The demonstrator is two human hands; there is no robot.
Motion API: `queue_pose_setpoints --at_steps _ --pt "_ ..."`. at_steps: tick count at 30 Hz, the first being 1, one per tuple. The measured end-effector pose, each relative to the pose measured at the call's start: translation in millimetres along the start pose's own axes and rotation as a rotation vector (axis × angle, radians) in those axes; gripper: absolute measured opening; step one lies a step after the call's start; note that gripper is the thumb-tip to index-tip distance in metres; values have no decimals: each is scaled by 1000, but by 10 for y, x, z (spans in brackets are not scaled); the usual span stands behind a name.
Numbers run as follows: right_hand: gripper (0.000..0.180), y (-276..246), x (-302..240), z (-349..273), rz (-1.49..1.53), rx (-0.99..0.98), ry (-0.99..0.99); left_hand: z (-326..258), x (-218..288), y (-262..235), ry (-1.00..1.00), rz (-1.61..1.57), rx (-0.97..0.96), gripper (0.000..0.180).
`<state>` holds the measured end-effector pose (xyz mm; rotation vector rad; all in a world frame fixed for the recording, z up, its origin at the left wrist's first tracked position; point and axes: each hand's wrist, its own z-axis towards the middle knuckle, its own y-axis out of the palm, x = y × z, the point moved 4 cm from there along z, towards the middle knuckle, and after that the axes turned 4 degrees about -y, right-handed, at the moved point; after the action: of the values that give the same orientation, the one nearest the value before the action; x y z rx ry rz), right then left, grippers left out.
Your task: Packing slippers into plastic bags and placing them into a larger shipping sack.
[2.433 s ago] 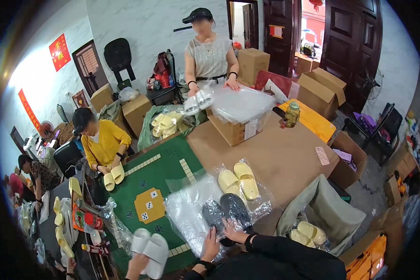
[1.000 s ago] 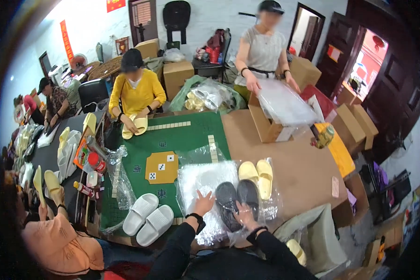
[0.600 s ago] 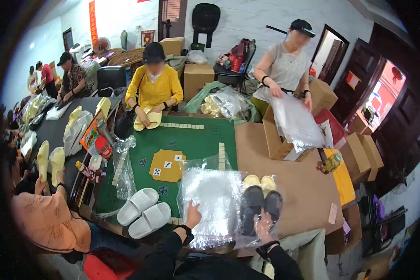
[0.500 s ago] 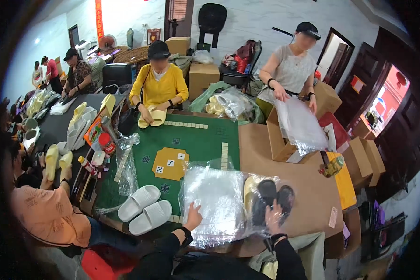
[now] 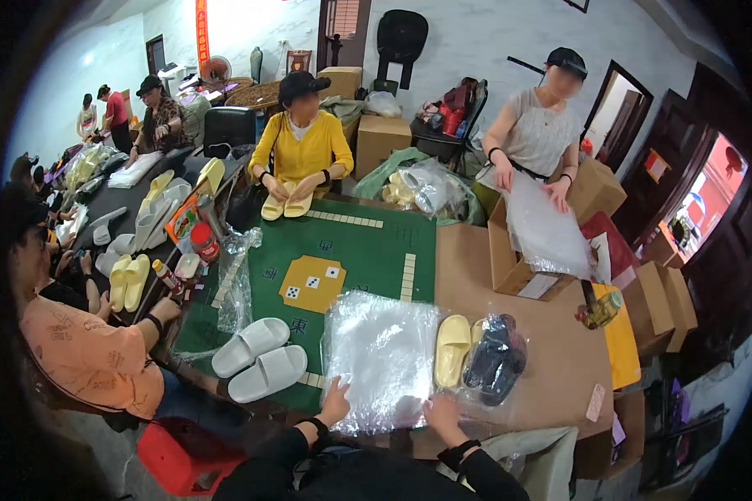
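Observation:
A stack of clear plastic bags [image 5: 380, 355] lies flat on the table's near edge in front of me. My left hand [image 5: 334, 405] rests at its lower left edge, index finger stretched out. At the lower right corner, my right hand [image 5: 443, 415] touches the plastic with its fingertips, fingers loosely extended. Just right of the stack lie a yellow slipper [image 5: 453, 351] and a pair of dark slippers [image 5: 495, 359], with clear plastic about them. To the left, a pair of light grey slippers [image 5: 267, 359] lies side by side.
A person in yellow [image 5: 302, 154] handles yellow slippers [image 5: 287, 206] across the green table mat [image 5: 368, 250]. At the far right another person [image 5: 535, 125] handles plastic sheets over a cardboard box [image 5: 510, 271]. A red stool [image 5: 184, 455] stands lower left; a jar [image 5: 599, 309] lies at right.
My right hand has moved left off the dark slippers to the bag stack's lower right corner. My left hand has shifted slightly down and left. The view has shifted slightly.

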<state>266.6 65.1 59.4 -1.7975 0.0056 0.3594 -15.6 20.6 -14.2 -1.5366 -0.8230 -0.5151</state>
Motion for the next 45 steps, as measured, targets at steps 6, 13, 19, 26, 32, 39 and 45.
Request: queue_pose_setpoints --at_steps 6,13,19,26,32,39,45 --pt "59 140 -550 31 -111 109 -547 36 37 41 26 -25 9 49" --pt "85 389 -803 -9 -271 -50 -559 -73 -76 51 55 -270 -24 50" --pt "73 506 -838 -107 -232 -43 -536 -59 -28 -36 127 -257 -67 53" --pt "23 413 -929 -125 -49 45 -615 -29 56 -108 69 -122 -149 68" --pt "15 330 -965 -115 -2 220 -606 -149 413 -222 263 408 -147 96" --pt "16 233 -997 -178 72 287 -629 -223 598 -235 554 632 -141 87" --pt "16 113 -1012 -201 125 397 -659 -173 252 -6 507 583 -165 60"
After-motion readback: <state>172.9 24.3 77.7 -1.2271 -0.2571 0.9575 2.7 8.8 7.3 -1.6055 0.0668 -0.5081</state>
